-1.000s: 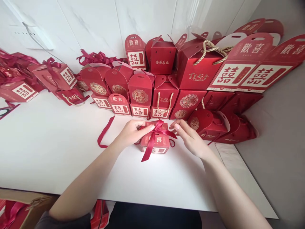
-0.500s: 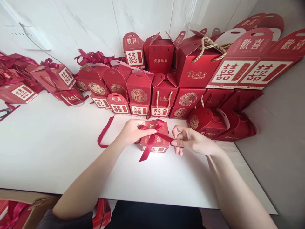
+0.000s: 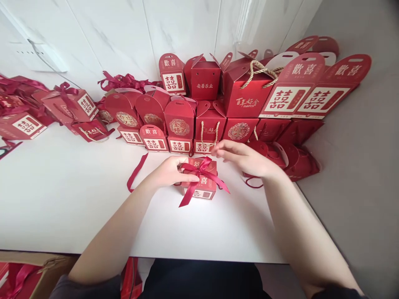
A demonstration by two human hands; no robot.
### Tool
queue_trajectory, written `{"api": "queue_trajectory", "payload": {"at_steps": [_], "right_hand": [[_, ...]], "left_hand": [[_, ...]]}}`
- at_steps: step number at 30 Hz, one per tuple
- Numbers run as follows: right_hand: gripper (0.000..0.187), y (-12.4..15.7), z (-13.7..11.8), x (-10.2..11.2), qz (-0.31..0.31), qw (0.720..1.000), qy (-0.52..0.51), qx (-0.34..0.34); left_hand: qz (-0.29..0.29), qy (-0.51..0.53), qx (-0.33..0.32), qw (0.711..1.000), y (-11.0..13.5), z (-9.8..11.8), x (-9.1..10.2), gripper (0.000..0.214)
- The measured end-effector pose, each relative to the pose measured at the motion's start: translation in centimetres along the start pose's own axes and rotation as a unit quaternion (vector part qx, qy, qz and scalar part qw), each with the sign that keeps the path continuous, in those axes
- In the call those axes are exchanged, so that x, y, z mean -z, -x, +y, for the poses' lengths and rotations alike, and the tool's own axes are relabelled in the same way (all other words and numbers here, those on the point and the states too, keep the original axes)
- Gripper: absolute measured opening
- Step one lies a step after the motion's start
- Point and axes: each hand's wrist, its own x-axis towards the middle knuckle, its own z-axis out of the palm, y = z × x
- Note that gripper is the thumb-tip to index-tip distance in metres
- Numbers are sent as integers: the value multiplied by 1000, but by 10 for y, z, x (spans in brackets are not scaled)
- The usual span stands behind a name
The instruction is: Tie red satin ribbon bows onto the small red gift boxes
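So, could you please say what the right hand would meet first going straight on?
Probably the white-labelled box under the smaller rope-handled box; depth is unclear, so the right hand might pass in front.

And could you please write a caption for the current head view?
Left hand on a red box with a ribbon bow, right hand near it.

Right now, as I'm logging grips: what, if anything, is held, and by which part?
The left hand holds the small red rectangular cardboard box by its left end, thumb on top beside the crimson ribbon bow; the right hand holds nothing visible.
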Motion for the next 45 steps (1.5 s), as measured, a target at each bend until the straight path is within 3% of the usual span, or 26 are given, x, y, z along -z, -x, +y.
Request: {"api": "queue_trajectory", "payload": {"at_steps": [5,11,25,33,37,39,42,45], "right_hand": [[30,-33,20,-20,-84,996,-38,8],[33,-23,20,-15,-143,986,-67,54],[37,-11,51,-25,-96,985,-135,50],[42,-8,57,-33,-86,975,-201,31],[42,-6,52,-31,-81,980,-179,38],[35,-5,43,-29,-58,986,-153,31],[21,-3,26,-34,59,994,-50,73],[9,1,12,-48,127,973,124,148]], "left_hand": [[-14,3,-42,999,-2,-4,0,37],[-28,1,-58,998,-1,-4,2,35],[-17,-70,-44,996,-1,-3,4,39],[-17,-56,-20,998,-2,-5,4,40],[-23,-41,-26,999,-1,-5,4,39],[-25,-36,-40,998,-1,-4,3,37],[-31,-38,-47,998,0,-3,2,35],[-12,-63,-48,997,0,-2,1,34]]}}
